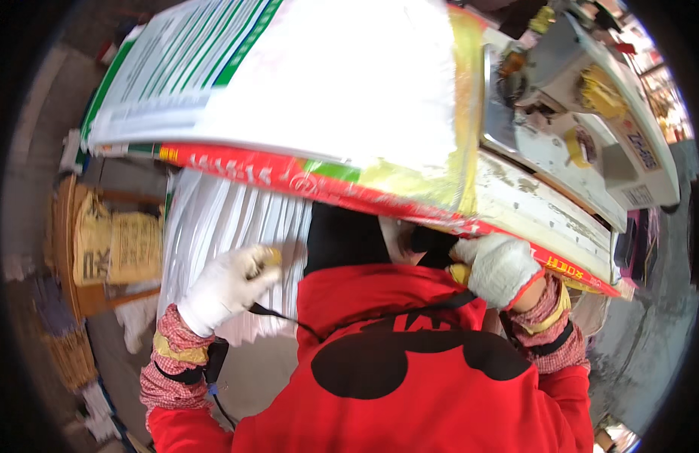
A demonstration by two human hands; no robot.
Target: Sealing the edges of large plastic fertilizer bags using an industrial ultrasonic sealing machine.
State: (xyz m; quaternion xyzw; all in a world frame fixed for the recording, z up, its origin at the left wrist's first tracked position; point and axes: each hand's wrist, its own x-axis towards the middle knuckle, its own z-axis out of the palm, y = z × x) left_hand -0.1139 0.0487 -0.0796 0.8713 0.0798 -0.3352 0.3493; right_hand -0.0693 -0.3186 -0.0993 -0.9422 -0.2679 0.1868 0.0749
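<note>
My left hand [232,287], in a white glove, hovers over a stack of white folded sheets [236,219]. Its fingers are loosely curled and the thumb stands apart from them; a yellowish patch shows at the fingertips. My right hand [502,270], gloved in white with a red cuff, is at the near red edge of a pile of printed plastic sacks [349,83]. Its fingers curl inward, and whatever they grip is hidden. The top sack is mostly white, with green stripes at the left and a yellowed band at the right. A red printed sack edge [251,167] shows below it.
A white-cased machine [629,143] with yellow stained parts stands at the right beside the pile, on a worn pale tabletop [530,192]. At the left is a wooden frame [66,241] with yellow printed sacks [123,245]. A black strap [277,313] hangs before my chest.
</note>
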